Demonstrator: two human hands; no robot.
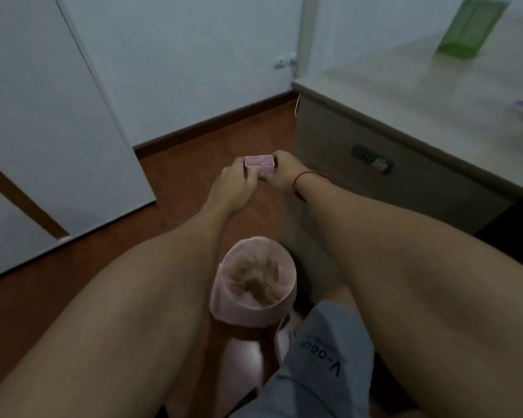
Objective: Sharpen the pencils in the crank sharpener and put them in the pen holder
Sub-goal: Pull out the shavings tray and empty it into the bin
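A small pink box-shaped tray [259, 164], open at the top with pale shavings inside, is held out in front of me above the wooden floor. My left hand [234, 184] grips its left side and my right hand [280, 173], with a red string on the wrist, grips its right side. Below my arms stands a pink-lined waste bin [254, 285] with brownish shavings in it. No pencil, crank sharpener body or pen holder shows in the head view.
A pale desk top [420, 95] runs along the right with a green container [471, 28] at its far end and a drawer lock [372, 162] on its front. White cupboard doors [58, 131] stand on the left. My knee in grey shorts [329, 357] is beside the bin.
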